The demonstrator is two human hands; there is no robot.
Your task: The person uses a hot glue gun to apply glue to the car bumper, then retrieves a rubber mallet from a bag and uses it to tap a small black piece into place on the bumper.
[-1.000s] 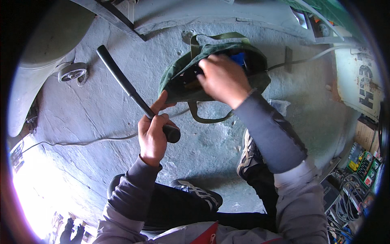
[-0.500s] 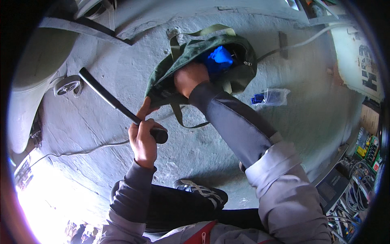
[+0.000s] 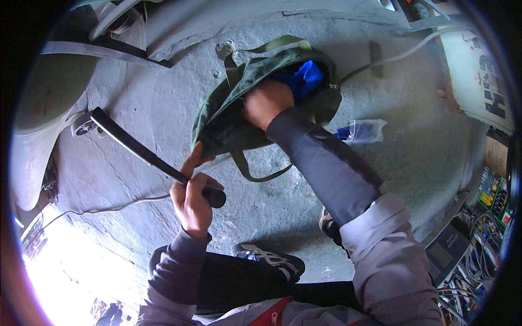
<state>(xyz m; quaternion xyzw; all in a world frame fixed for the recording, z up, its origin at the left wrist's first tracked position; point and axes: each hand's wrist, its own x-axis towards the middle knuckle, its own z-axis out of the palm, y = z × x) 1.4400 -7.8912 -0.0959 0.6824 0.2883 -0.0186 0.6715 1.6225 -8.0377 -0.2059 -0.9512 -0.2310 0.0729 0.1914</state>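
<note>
A dark green fabric bag (image 3: 216,111) with strap handles lies on the floor, its zipped mouth spread wide. My right hand (image 3: 268,102) reaches into it, the fingers hidden inside. Just beyond that hand, a crumpled blue thing (image 3: 308,77), perhaps cloth or a glove, shows in the opening. My left hand (image 3: 191,202) is closed around a long black-and-silver bar tool (image 3: 133,144) near its thick black grip. The bar slants up to the left, and my left index finger points up against the bag's near left corner.
A clear plastic packet (image 3: 365,131) with something dark blue in it lies right of the bag. A cable (image 3: 122,204) runs along the floor at left. Near the left wall is a small wheel (image 3: 82,125). Cables and boxes (image 3: 492,195) crowd the right edge.
My right hand has shifted a little to the right inside the bag. The bar in my left hand has moved slightly left and down. The near strap has swung lower.
</note>
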